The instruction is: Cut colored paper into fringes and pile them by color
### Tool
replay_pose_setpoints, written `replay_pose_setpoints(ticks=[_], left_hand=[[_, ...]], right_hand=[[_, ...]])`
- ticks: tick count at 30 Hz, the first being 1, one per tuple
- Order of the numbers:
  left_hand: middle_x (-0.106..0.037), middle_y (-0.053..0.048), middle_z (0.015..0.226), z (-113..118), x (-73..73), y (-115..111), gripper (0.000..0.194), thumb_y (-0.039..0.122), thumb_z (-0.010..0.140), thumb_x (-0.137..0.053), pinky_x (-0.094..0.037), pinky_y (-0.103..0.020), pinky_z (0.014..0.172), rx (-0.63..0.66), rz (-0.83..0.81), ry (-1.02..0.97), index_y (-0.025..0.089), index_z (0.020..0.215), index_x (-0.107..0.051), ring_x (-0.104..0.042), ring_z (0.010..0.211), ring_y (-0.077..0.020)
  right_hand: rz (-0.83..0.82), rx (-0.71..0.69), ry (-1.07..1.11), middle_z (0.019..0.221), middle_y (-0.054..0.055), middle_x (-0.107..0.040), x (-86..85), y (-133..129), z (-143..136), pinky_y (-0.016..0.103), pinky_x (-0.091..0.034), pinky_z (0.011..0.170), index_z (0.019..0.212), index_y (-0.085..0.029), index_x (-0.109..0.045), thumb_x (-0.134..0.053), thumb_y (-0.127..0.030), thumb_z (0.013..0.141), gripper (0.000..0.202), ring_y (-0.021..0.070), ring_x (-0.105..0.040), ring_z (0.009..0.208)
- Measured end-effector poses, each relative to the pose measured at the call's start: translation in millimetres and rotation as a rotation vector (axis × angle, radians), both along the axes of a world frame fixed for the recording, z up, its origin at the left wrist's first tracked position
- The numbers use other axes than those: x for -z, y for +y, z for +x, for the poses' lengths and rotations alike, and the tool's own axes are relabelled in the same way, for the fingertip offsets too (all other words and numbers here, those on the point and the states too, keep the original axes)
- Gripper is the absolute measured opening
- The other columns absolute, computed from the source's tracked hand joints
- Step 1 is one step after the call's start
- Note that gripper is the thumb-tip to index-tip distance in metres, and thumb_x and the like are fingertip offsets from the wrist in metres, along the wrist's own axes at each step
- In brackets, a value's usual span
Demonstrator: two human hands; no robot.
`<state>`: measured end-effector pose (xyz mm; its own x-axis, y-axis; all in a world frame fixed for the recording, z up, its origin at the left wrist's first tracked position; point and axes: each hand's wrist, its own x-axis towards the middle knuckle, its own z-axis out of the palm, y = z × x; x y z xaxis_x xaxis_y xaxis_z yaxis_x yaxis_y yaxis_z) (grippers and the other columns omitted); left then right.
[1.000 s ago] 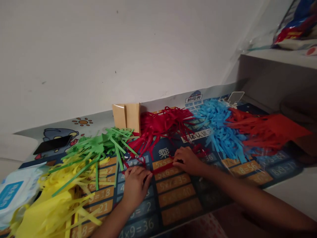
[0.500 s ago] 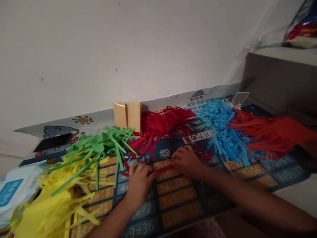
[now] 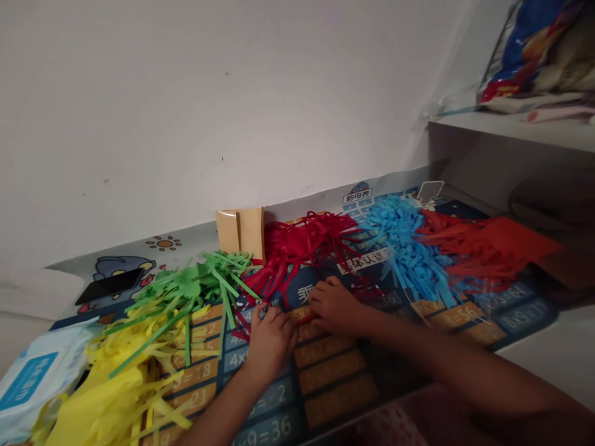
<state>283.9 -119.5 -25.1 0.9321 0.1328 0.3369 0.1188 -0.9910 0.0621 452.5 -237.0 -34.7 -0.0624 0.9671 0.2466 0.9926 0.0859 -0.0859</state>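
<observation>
Over the printed table mat (image 3: 334, 378), my left hand (image 3: 272, 337) has its fingers bent and pinched on a red paper strip (image 3: 304, 319). My right hand (image 3: 333, 308) is curled round the strip's other end, so a short length shows between the hands. Fingers cover most of the strip. Behind them lies a heap of red fringed paper (image 3: 302, 241), with loose red scraps (image 3: 367, 288) beside my right hand. Green fringed paper (image 3: 199, 282) lies up and left of my left hand.
Yellow fringed paper (image 3: 102, 396) and a wipes packet (image 3: 41, 371) are at left, below a black phone (image 3: 110, 286). A tan cardboard piece (image 3: 251, 229) stands against the wall. Blue (image 3: 404, 241) and orange-red fringed paper (image 3: 493, 244) lie right, near a shelf (image 3: 520, 133).
The view has shifted, bringing more of the right-hand shelf into sight. My hands have come slightly closer together, and less of the red strip shows between them.
</observation>
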Motion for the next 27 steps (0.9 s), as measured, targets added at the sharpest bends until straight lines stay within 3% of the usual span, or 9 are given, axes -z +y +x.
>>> replay_pose_setpoints(ticks=[4,8,12,17,19,23,27], left_hand=[[-0.070,-0.001,0.073,-7,4.9,3,0.015,0.017,0.087,-0.057,-0.029,-0.050,0.096,0.005,0.030,-0.027,0.023,0.080,-0.068,-0.059,0.082,-0.0209],[-0.071,0.000,0.080,-20,13.3,12,0.016,0.018,0.089,-0.057,-0.033,-0.043,0.088,-0.014,-0.102,-0.081,0.026,0.085,-0.071,-0.062,0.081,-0.0192],[-0.069,-0.001,0.081,-20,16.0,15,0.017,0.025,0.089,-0.056,-0.035,-0.038,0.081,-0.108,-0.252,-0.048,0.026,0.081,-0.071,-0.061,0.082,-0.0200],[-0.067,-0.003,0.079,-9,10.0,10,0.013,0.023,0.085,-0.060,-0.034,-0.042,0.079,-0.230,-0.183,0.044,0.022,0.074,-0.066,-0.058,0.083,-0.0248],[-0.068,-0.002,0.084,-9,8.7,8,0.009,0.017,0.083,-0.062,-0.032,-0.046,0.085,-0.183,-0.118,0.049,0.024,0.083,-0.067,-0.057,0.086,-0.0250],[-0.071,0.002,0.093,-10,10.9,3,0.034,0.004,0.078,-0.064,-0.025,-0.052,0.098,0.003,0.019,0.020,0.031,0.098,-0.067,-0.055,0.095,-0.0253],[-0.071,0.000,0.089,3,16.7,-2,0.020,0.010,0.082,-0.063,-0.023,-0.055,0.102,0.034,0.066,0.032,0.026,0.093,-0.067,-0.057,0.090,-0.0237]], right_hand=[[0.079,-0.123,-0.057,0.089,0.003,-0.065,15.3,-5,-3,0.037,-0.027,0.078,0.092,-0.018,-0.064,-0.056,-0.020,0.094,0.008,0.0199,-0.049,0.087],[0.079,0.005,0.068,0.089,0.002,-0.066,31.9,-18,12,0.035,-0.027,0.077,0.087,-0.020,-0.065,-0.061,-0.024,0.093,0.008,0.0187,-0.049,0.087],[-0.016,0.154,0.170,0.093,0.005,-0.065,22.1,-18,15,0.035,-0.028,0.078,0.086,-0.017,-0.065,-0.061,-0.025,0.091,0.011,0.0197,-0.050,0.088],[-0.127,0.211,0.163,0.091,0.006,-0.064,6.8,-7,12,0.036,-0.028,0.075,0.083,-0.017,-0.064,-0.062,-0.027,0.087,0.012,0.0207,-0.050,0.087],[-0.087,0.139,0.138,0.090,0.005,-0.066,8.2,-9,15,0.037,-0.027,0.077,0.084,-0.018,-0.065,-0.062,-0.025,0.088,0.009,0.0199,-0.050,0.087],[0.070,-0.131,-0.020,0.087,0.002,-0.067,15.1,-17,21,0.040,-0.025,0.082,0.090,-0.019,-0.064,-0.055,-0.021,0.096,0.011,0.0190,-0.050,0.089],[0.083,-0.204,-0.178,0.085,0.005,-0.064,18.3,-11,19,0.040,-0.028,0.083,0.086,-0.015,-0.063,-0.050,-0.015,0.096,0.016,0.0205,-0.049,0.089]])
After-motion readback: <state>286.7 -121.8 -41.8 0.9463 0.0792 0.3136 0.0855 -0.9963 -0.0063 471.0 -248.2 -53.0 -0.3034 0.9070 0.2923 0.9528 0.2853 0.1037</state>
